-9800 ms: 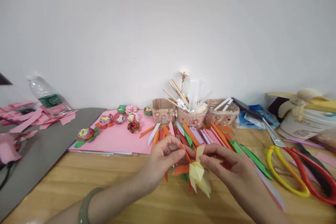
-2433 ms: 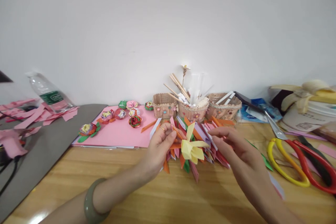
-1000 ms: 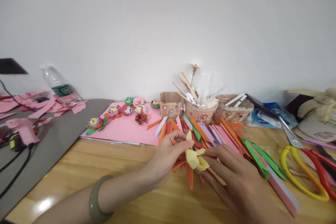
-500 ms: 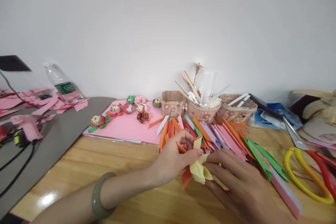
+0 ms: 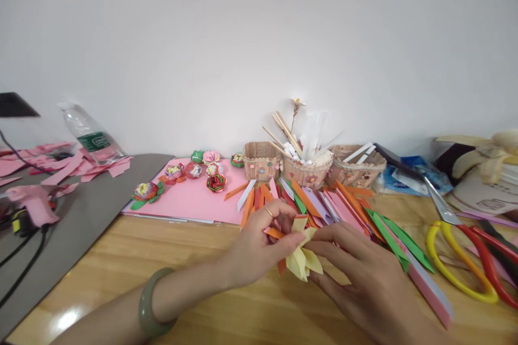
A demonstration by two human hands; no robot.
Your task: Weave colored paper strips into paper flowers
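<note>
A folded paper flower [image 5: 298, 265] with pale yellow petals and orange pieces is held low over the wooden table. My left hand [image 5: 269, 242] pinches it between thumb and fingers, a ring on one finger and a green bangle on the wrist. My right hand [image 5: 356, 269] is closed on its right side, fingertips against a yellow petal; its exact grip is partly hidden. Just beyond my hands lies a heap of folded paper strips [image 5: 319, 206] in orange, pink, purple and green. Finished-looking paper flowers [image 5: 216, 183] rest on pink paper [image 5: 194, 206] to the left.
Small decorated baskets [image 5: 263, 161] with sticks stand along the wall. Big scissors [image 5: 441, 226] with yellow and red handles lie at right. At left are a pink glue gun [image 5: 34, 205] with its cord, a tilted plastic bottle [image 5: 91, 137] and pink paper scraps [image 5: 67, 167].
The view has turned slightly right, so everything sits further left. The flower stays in both hands, and its yellow petals look a little more spread. The right fingers have shifted slightly along them.
</note>
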